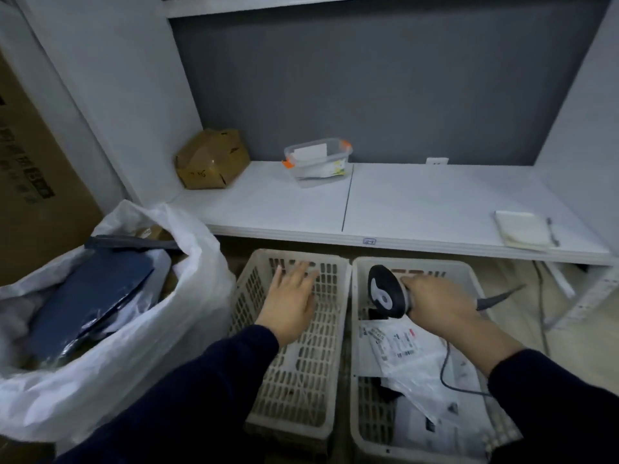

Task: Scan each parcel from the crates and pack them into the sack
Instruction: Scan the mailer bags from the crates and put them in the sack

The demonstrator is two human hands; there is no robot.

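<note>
White shelf (418, 202) behind. Right hand (438, 303) grips the scanner (385, 291), axis left-right, head leftward; left hand (291, 306) spread over the left crate (301, 380).

You face a dark grey wall (385, 88) behind a white bench (418, 202); the floor (526, 316) beneath looks tan, perhaps tiled.

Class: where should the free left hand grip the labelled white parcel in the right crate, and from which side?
Pinch the slack left edge of the white parcel from above-left with the left hand; the scanner cable crosses its right side.
</note>
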